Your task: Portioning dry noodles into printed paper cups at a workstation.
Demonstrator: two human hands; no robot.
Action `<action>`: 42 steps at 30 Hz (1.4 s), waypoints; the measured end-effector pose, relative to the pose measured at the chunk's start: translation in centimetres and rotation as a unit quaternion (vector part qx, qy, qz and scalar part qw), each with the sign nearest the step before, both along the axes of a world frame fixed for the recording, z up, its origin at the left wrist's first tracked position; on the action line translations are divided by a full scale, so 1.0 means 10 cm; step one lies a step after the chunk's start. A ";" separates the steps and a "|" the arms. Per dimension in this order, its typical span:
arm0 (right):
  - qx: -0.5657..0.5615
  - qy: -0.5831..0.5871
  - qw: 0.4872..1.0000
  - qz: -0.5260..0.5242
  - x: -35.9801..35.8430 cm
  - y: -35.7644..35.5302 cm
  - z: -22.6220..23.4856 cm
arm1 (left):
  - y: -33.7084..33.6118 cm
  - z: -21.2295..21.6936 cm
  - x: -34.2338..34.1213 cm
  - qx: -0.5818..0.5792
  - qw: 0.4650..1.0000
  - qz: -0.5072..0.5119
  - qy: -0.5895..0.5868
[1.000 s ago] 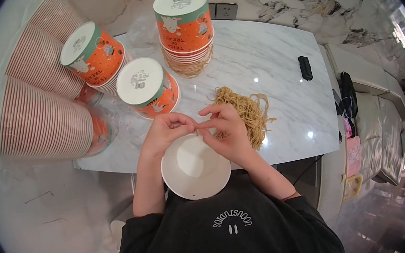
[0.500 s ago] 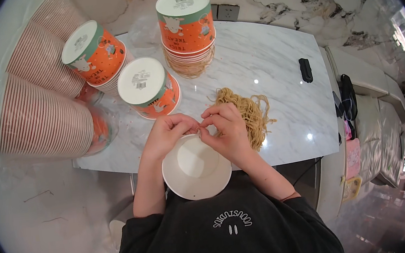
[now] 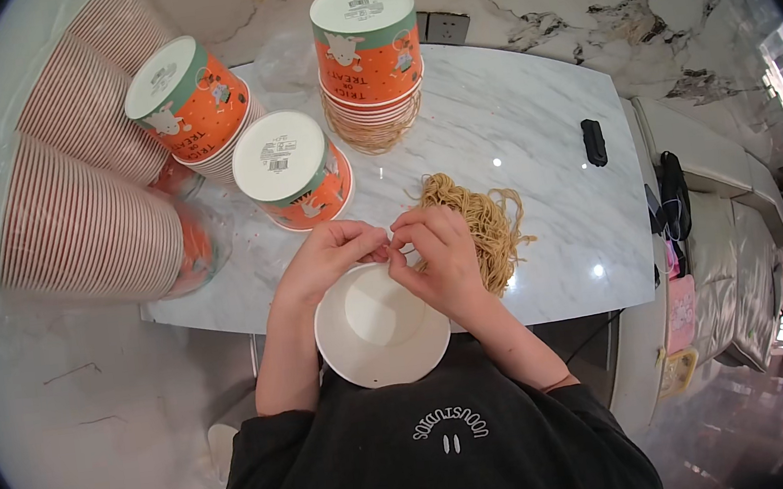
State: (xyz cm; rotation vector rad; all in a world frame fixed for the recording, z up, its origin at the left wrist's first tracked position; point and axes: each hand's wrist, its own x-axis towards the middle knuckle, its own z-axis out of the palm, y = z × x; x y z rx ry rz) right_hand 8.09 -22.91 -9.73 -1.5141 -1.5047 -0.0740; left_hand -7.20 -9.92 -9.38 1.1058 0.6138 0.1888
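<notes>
A white paper bucket lies open toward me at the table's front edge, against my shirt, with a tiny dark hole near its closest rim. At its far rim my left hand pinches with thumb and index finger. Facing it, my right hand pinches at the same spot, the fingertips of both almost touching. Whatever is between them is too small to make out. Just beyond my right hand is a loose bundle of tan cords, partly covered by that hand.
Upside-down orange and green printed buckets stand beyond my hands: one single bucket, one stack, and another stack with tan cords around its base. Bagged stacks of buckets fill the left. A small black object lies at the table's right.
The fingertips of my two hands have drawn slightly apart at the bucket's rim. Both hands still pinch, and the bucket stays in nearly the same place.
</notes>
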 end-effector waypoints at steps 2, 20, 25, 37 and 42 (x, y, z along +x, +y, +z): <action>-0.002 0.010 1.000 0.004 0.01 0.00 -0.01 | 0.00 0.00 0.00 0.003 1.000 -0.010 0.005; -0.132 0.305 0.939 0.092 0.17 -0.05 -0.06 | -0.01 0.18 0.06 0.478 0.872 0.086 -0.057; -0.140 0.442 0.870 0.168 0.13 -0.02 -0.14 | -0.02 0.22 0.08 0.488 0.869 0.060 -0.051; -0.223 0.303 0.919 0.118 0.11 -0.04 0.01 | -0.07 0.22 0.15 0.508 0.858 0.000 -0.081; -0.230 0.363 0.898 0.092 0.12 -0.05 0.03 | -0.14 0.16 0.15 0.354 0.930 0.056 -0.077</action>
